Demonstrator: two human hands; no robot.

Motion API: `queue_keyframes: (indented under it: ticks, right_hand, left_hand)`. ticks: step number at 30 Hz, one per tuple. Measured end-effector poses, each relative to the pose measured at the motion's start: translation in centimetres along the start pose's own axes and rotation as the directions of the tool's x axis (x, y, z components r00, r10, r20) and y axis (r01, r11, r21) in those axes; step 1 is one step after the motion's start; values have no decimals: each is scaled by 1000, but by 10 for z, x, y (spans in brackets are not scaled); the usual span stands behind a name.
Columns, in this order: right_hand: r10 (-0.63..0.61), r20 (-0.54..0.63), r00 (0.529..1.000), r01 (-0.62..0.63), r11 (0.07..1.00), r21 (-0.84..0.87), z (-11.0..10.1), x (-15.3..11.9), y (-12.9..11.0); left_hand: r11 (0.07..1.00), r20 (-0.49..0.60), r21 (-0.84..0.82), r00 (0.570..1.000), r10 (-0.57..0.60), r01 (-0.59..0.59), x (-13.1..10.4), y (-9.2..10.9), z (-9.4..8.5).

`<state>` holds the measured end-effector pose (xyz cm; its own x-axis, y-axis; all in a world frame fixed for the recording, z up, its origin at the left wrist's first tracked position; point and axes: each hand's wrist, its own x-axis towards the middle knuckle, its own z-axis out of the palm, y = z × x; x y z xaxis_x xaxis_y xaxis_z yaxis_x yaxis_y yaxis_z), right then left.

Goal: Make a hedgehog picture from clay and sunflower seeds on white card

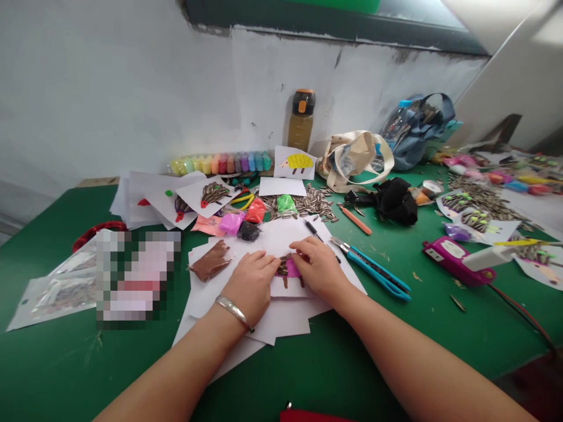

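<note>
A small picture of magenta clay (292,269) with brown clay legs lies on white paper (288,288) in front of me. Striped sunflower seeds (282,266) cover its left part. My left hand (251,284), with a silver bracelet at the wrist, rests on the paper, fingers stretched out and tips at the picture's left side. From the right, my right hand (320,271) bends its fingers over the top of the clay, thumb and fingertips close together at the seeds. Whatever is between those fingertips is too small to make out.
A brown clay packet (210,261) lies left of my hands. Behind are clay packets (254,210), a seed pile (314,202) and a bottle (301,120). A blue utility knife (373,269), a black pen (321,239) and a magenta glue gun (457,258) lie to the right.
</note>
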<state>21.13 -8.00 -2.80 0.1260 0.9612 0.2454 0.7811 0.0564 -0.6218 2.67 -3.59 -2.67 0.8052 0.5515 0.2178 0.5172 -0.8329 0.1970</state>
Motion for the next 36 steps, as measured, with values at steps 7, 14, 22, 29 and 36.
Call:
queue_keyframes:
  ticks: [7,14,22,29,36]
  right_hand:
    - [-36,43,998,38,998,-44,-2,1,1]
    - [-46,50,998,48,998,-48,-2,3,-1]
    - [-23,-49,999,28,994,106,-2,-1,5]
    - [-39,-136,990,33,998,-44,-40,8,11]
    - [79,-54,995,-95,885,-455,-71,56,55]
  left_hand:
    - [1000,15,-3,1000,-14,14,0,1,0]
    - [1000,58,3,998,-13,13,1,0,1]
    - [999,97,-7,995,-38,38,1,1,-4]
    - [999,95,-25,995,-39,42,1,-1,-10]
    - [999,52,-28,998,-35,37,1,1,-10]
